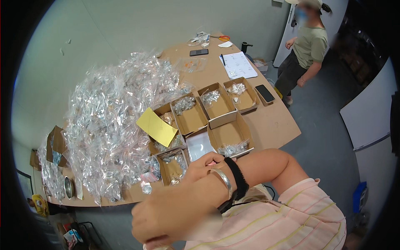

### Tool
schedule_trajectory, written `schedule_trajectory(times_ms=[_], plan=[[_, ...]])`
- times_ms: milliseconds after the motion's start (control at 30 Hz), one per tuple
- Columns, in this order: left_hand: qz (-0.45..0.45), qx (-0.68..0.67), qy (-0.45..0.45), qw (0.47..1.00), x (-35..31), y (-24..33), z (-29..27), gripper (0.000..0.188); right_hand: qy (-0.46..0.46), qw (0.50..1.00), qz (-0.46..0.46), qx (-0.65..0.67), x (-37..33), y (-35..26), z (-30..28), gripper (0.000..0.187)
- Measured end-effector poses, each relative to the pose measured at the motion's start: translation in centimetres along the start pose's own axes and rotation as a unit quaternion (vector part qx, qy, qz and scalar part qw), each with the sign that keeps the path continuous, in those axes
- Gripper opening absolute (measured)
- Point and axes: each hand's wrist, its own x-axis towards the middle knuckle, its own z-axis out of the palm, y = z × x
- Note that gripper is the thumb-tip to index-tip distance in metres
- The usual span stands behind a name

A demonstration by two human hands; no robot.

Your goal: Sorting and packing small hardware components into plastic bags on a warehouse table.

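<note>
My right forearm comes in from the right, wearing a black wristband (237, 178) and a silver bracelet (221, 182). Large and blurred in the foreground is my right hand (166, 214); I cannot make out its fingers. Behind it, close to the right wrist, my left hand (202, 165) has curled fingers, and what they hold, if anything, is hidden. Just beyond the hands lie a small cardboard tray (165, 178) with little packets, a white sheet (199, 146), and a larger tray (227, 129) holding clear packets at its near end.
A large heap of clear plastic bags (116, 125) covers the left of the table. More trays stand mid-table, one under a yellow card (157, 127). Phones, a notebook (237, 65) and scissors (224, 38) lie farther back. A masked person (310, 46) stands beyond the right edge.
</note>
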Motion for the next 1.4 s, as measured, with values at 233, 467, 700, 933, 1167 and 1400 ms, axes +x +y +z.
schedule_trajectory(times_ms=[233,467,700,933,1167,1400], plan=[[0.426,0.44,0.133,0.78,0.2,-4.5,-0.9,0.036,0.283,0.861,0.034,-0.42,-1.7,6.6,-6.7,0.016],[0.395,0.361,0.092,0.84,0.7,-8.0,-1.8,0.048,0.305,0.927,0.135,-0.172,-2.7,6.7,-4.4,0.017],[0.374,0.294,0.117,0.872,-1.2,-9.7,-2.8,0.039,0.257,0.739,0.355,0.511,-1.8,3.0,0.8,0.027],[0.544,0.481,0.109,0.678,-4.1,-3.5,-2.3,0.019,-0.03,0.972,0.134,0.188,-2.7,-1.0,6.6,0.025],[0.571,0.468,0.059,0.672,-5.6,-1.4,-2.5,0.026,-0.062,0.987,0.073,0.133,-2.6,-1.2,8.0,0.024],[0.483,0.291,-0.015,0.826,-5.9,-1.7,-2.9,0.033,-0.09,0.995,0.017,0.049,-2.7,-1.0,8.1,0.023]])
